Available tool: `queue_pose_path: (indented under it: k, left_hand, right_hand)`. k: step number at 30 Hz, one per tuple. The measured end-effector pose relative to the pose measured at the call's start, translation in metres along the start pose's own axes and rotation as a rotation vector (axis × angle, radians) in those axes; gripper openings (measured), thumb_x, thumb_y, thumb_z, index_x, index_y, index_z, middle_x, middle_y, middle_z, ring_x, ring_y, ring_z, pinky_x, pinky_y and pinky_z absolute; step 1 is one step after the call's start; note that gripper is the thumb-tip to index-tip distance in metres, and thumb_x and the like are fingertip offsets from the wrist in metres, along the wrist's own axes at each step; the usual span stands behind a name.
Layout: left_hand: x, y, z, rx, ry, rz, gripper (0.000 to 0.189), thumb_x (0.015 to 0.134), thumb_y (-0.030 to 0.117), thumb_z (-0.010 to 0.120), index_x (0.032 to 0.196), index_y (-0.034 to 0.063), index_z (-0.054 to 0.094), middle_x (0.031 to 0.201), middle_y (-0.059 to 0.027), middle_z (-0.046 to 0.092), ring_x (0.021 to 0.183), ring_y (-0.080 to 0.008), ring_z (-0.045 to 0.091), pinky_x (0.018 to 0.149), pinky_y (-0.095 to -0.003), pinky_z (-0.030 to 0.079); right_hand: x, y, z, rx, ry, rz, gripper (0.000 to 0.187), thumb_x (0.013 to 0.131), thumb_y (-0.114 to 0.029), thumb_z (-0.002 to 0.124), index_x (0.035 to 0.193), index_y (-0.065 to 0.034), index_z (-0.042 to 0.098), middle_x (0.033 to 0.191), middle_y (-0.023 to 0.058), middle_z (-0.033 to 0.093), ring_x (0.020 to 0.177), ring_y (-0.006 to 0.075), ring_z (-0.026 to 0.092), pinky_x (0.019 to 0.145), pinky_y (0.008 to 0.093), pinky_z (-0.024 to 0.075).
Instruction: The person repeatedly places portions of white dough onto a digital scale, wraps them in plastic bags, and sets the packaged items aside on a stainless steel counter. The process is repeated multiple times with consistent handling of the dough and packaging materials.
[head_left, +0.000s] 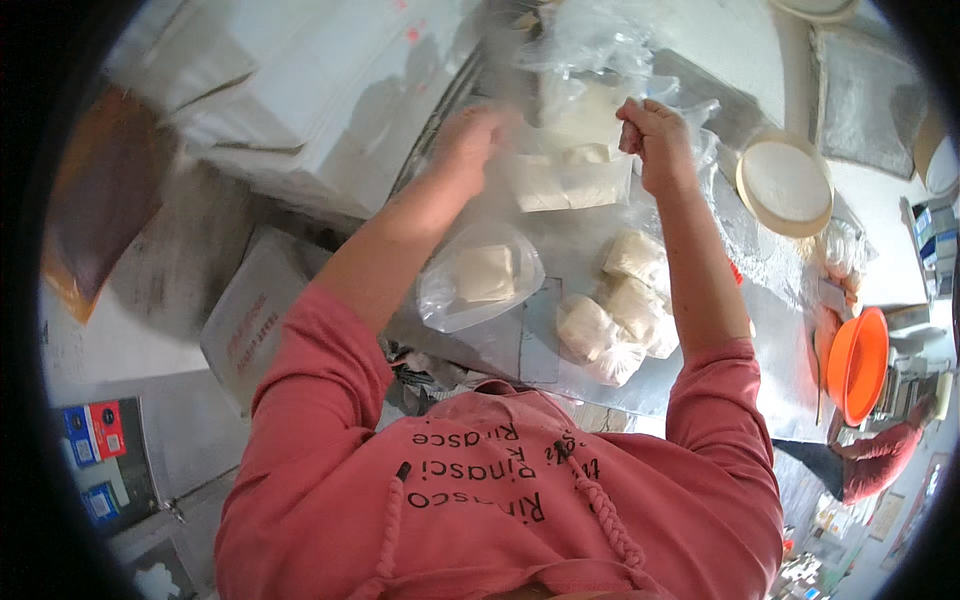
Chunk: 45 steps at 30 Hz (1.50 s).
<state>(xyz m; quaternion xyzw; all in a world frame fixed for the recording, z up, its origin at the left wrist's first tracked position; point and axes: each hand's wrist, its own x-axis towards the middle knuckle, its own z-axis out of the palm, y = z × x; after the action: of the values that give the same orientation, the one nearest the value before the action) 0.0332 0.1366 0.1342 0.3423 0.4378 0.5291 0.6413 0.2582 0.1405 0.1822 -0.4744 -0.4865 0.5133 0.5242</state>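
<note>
Both my hands are raised over a metal work table (551, 217). My left hand (480, 139) is blurred, its fingers drawn together at hazy, see-through plastic. My right hand (656, 139) has its fingers closed, apparently on the other side of that plastic. Stacks of pale, square-cut dough sheets (574, 184) lie beneath and between the hands. Nearer my body, a clear plastic bag (439, 300) lies flat with a pale square stack (487, 274) in it. Below my right forearm sit several tied bags of pale food (622, 304), their contents not clear.
Crumpled clear bags (600, 34) lie at the far end. To the right are a round sieve (784, 184), scattered white flour (772, 259) and an orange basin (859, 364). White sacks or covered packs (315, 97) rise at the left. Another person (877, 457) stands far right.
</note>
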Motion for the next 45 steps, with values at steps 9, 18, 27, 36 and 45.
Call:
queue_pose_path:
  k: [9, 18, 27, 36, 45]
  left_hand:
    - [-0.221, 0.105, -0.178, 0.399, 0.214, 0.723, 0.031, 0.079, 0.005, 0.056, 0.109, -0.0042, 0.056, 0.081, -0.0019, 0.051, 0.074, -0.0112, 0.049, 0.074, -0.0263, 0.046]
    - [-0.366, 0.113, -0.321, 0.231, 0.768, 0.575, 0.023, 0.089, 0.018, 0.049, 0.096, 0.0004, 0.060, 0.087, -0.0068, 0.059, 0.075, -0.0123, 0.055, 0.072, -0.0270, 0.046]
    - [-0.393, 0.087, -0.344, 0.435, 1.010, 0.582, 0.027, 0.084, 0.029, 0.054, 0.076, 0.0035, 0.058, 0.070, -0.0017, 0.054, 0.073, -0.0082, 0.047, 0.068, -0.0251, 0.036]
    - [-0.401, 0.073, -0.341, 0.647, 1.064, 0.765, 0.023, 0.083, 0.025, 0.056, 0.090, 0.0028, 0.054, 0.087, -0.0044, 0.053, 0.080, -0.0140, 0.048, 0.077, -0.0291, 0.038]
    - [-0.379, 0.069, -0.334, 1.091, 1.100, 0.572, 0.033, 0.077, 0.031, 0.064, 0.084, 0.0004, 0.055, 0.075, -0.0068, 0.053, 0.072, -0.0135, 0.050, 0.069, -0.0272, 0.041]
  right_hand:
    - [-0.098, -0.058, 0.197, 0.225, -0.513, -0.222, 0.016, 0.083, -0.009, 0.050, 0.082, 0.0052, 0.059, 0.061, 0.0063, 0.051, 0.056, 0.0144, 0.049, 0.056, 0.0245, 0.0408]
    - [-0.168, 0.025, 0.393, 0.391, -0.750, 0.062, 0.016, 0.080, -0.014, 0.056, 0.079, 0.0015, 0.059, 0.062, 0.0064, 0.054, 0.055, 0.0166, 0.052, 0.054, 0.0256, 0.0417]
    - [-0.195, -0.007, 0.397, -0.622, -0.493, -0.530, 0.041, 0.084, -0.039, 0.052, 0.099, -0.0020, 0.060, 0.084, 0.0150, 0.063, 0.079, 0.0239, 0.060, 0.072, 0.0327, 0.0448]
    - [-0.249, -0.033, 0.431, -0.432, -0.985, -0.669, 0.015, 0.084, -0.011, 0.052, 0.087, 0.0018, 0.059, 0.074, 0.0129, 0.060, 0.066, 0.0172, 0.057, 0.061, 0.0277, 0.0456]
    - [-0.224, 0.034, 0.508, -1.027, -1.417, -0.772, 0.020, 0.081, -0.016, 0.052, 0.089, 0.0003, 0.059, 0.083, 0.0201, 0.060, 0.081, 0.0333, 0.058, 0.068, 0.0415, 0.0447]
